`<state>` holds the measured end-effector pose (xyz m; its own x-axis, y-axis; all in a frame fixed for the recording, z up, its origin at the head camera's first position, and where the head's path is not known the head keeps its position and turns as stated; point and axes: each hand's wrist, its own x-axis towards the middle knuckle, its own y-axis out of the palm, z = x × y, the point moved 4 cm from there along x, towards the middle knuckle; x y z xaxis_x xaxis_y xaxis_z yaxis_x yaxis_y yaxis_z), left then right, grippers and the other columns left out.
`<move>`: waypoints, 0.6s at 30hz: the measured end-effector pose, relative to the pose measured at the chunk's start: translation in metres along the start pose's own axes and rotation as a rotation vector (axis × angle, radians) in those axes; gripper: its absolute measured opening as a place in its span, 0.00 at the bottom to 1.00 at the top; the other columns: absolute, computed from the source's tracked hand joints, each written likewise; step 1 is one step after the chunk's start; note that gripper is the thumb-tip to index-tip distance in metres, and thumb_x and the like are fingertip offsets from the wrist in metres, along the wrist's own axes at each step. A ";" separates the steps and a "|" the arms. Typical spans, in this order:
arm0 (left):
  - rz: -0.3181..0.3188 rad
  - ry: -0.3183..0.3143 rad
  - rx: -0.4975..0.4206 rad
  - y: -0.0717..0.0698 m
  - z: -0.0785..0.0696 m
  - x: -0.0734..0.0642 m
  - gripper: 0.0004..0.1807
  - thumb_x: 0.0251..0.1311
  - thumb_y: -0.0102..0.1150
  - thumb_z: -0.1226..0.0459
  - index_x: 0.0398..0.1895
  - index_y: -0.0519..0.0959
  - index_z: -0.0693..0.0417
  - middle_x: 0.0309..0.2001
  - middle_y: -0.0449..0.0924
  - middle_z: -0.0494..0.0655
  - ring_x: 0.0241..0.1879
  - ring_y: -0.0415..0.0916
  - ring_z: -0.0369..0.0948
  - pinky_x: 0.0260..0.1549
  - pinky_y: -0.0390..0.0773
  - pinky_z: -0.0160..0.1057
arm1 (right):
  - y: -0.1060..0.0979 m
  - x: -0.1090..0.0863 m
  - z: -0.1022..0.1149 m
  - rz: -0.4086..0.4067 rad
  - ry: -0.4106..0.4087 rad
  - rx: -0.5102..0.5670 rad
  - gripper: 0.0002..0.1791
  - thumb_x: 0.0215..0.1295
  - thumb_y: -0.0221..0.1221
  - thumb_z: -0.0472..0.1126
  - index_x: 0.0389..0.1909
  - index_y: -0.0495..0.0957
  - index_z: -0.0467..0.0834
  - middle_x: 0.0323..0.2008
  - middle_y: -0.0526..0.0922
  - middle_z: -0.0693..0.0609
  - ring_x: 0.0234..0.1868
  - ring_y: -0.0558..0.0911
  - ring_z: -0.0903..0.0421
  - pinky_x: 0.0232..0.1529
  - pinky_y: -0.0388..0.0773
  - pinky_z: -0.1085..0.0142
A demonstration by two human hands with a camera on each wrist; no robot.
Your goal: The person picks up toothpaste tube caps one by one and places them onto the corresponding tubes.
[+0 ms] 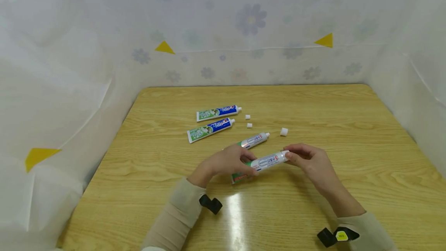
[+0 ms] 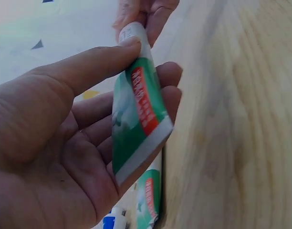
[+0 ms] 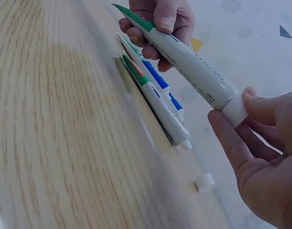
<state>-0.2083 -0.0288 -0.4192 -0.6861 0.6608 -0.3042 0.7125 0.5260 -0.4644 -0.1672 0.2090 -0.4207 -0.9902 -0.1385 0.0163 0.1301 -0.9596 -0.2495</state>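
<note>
A silver-and-green toothpaste tube [image 1: 268, 161] is held between both hands above the table. My left hand [image 1: 230, 162] grips its green half, thumb on top and fingers beneath, as the left wrist view shows. At the other end, my right hand [image 1: 313, 165] pinches the white cap [image 3: 235, 110] between thumb and fingers; the cap sits on the tube. Just behind lies a second silver-and-green tube [image 1: 255, 140], uncapped and partly hidden by the left hand. A loose white cap [image 1: 283, 131] stands beyond the right hand.
Two blue-and-green toothpaste tubes [image 1: 210, 130] lie uncapped farther back on the wooden table [image 1: 331, 111]. Two small white caps [image 1: 247, 117] rest near their nozzles. A flowered plastic sheet [image 1: 209, 22] hangs behind the table and along its sides.
</note>
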 end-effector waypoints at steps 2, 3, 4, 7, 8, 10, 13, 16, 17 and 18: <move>-0.006 -0.008 0.023 0.003 -0.001 0.002 0.20 0.56 0.71 0.52 0.50 0.84 0.46 0.38 0.83 0.35 0.36 0.77 0.32 0.36 0.76 0.31 | -0.001 -0.001 -0.001 -0.006 0.014 -0.001 0.22 0.70 0.61 0.45 0.54 0.78 0.31 0.44 0.84 0.56 0.43 0.86 0.63 0.47 0.85 0.67; -0.007 -0.013 0.030 0.004 -0.001 0.002 0.20 0.55 0.71 0.51 0.50 0.83 0.45 0.38 0.83 0.35 0.33 0.75 0.33 0.32 0.75 0.31 | -0.001 -0.001 -0.001 -0.006 0.019 -0.002 0.23 0.70 0.61 0.46 0.55 0.77 0.31 0.43 0.84 0.56 0.43 0.86 0.63 0.47 0.85 0.66; -0.007 -0.015 0.039 0.005 -0.001 0.003 0.19 0.55 0.71 0.50 0.49 0.83 0.43 0.37 0.82 0.35 0.30 0.74 0.33 0.29 0.74 0.31 | -0.002 -0.001 -0.002 -0.005 0.025 0.001 0.23 0.70 0.61 0.46 0.55 0.77 0.31 0.43 0.84 0.55 0.43 0.86 0.62 0.47 0.85 0.66; -0.024 -0.013 0.065 0.007 -0.004 0.003 0.18 0.56 0.71 0.49 0.48 0.83 0.40 0.36 0.81 0.35 0.28 0.72 0.35 0.25 0.72 0.32 | -0.002 -0.001 -0.002 -0.003 0.037 0.013 0.24 0.70 0.61 0.47 0.55 0.77 0.30 0.43 0.85 0.54 0.43 0.86 0.61 0.48 0.85 0.65; -0.038 -0.010 0.075 0.008 -0.005 0.003 0.18 0.56 0.71 0.50 0.49 0.83 0.41 0.37 0.81 0.35 0.29 0.72 0.35 0.27 0.72 0.32 | -0.002 -0.001 -0.003 -0.006 0.040 0.020 0.24 0.69 0.61 0.47 0.55 0.77 0.30 0.43 0.85 0.54 0.43 0.86 0.61 0.48 0.84 0.65; -0.087 0.016 0.183 0.010 -0.009 0.003 0.18 0.57 0.70 0.51 0.50 0.82 0.41 0.38 0.81 0.35 0.32 0.73 0.35 0.30 0.73 0.33 | -0.002 0.000 -0.003 -0.009 0.050 0.024 0.25 0.69 0.61 0.47 0.55 0.77 0.31 0.44 0.84 0.53 0.44 0.86 0.61 0.48 0.84 0.66; -0.224 0.134 0.524 0.017 -0.021 0.004 0.19 0.61 0.65 0.54 0.54 0.80 0.45 0.45 0.83 0.37 0.40 0.78 0.35 0.40 0.78 0.32 | -0.003 0.000 -0.003 -0.027 0.073 0.034 0.27 0.69 0.61 0.49 0.56 0.76 0.30 0.44 0.84 0.54 0.44 0.86 0.62 0.47 0.84 0.69; -0.432 0.306 0.915 0.029 -0.034 0.004 0.19 0.66 0.59 0.59 0.59 0.78 0.50 0.52 0.83 0.42 0.49 0.81 0.37 0.49 0.81 0.33 | -0.004 0.000 -0.003 -0.044 0.090 0.087 0.30 0.69 0.61 0.49 0.57 0.73 0.27 0.45 0.82 0.53 0.44 0.86 0.62 0.48 0.84 0.70; -0.498 0.356 0.999 0.033 -0.038 0.002 0.19 0.68 0.57 0.62 0.61 0.77 0.52 0.54 0.83 0.44 0.51 0.81 0.39 0.51 0.81 0.35 | -0.004 0.000 -0.002 -0.048 0.089 0.112 0.30 0.69 0.61 0.49 0.58 0.72 0.26 0.46 0.81 0.53 0.45 0.86 0.62 0.48 0.84 0.69; -0.555 0.401 1.064 0.036 -0.040 0.001 0.19 0.69 0.55 0.63 0.61 0.76 0.53 0.56 0.82 0.46 0.53 0.81 0.40 0.53 0.81 0.36 | -0.004 0.000 -0.002 -0.050 0.084 0.138 0.31 0.69 0.60 0.49 0.58 0.71 0.25 0.46 0.81 0.52 0.45 0.86 0.62 0.48 0.83 0.68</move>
<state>-0.1775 0.0126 -0.4034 -0.6286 0.7033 0.3321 -0.2541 0.2179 -0.9423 -0.1682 0.2136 -0.4215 -0.9956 -0.0742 -0.0572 0.0804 -0.9902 -0.1146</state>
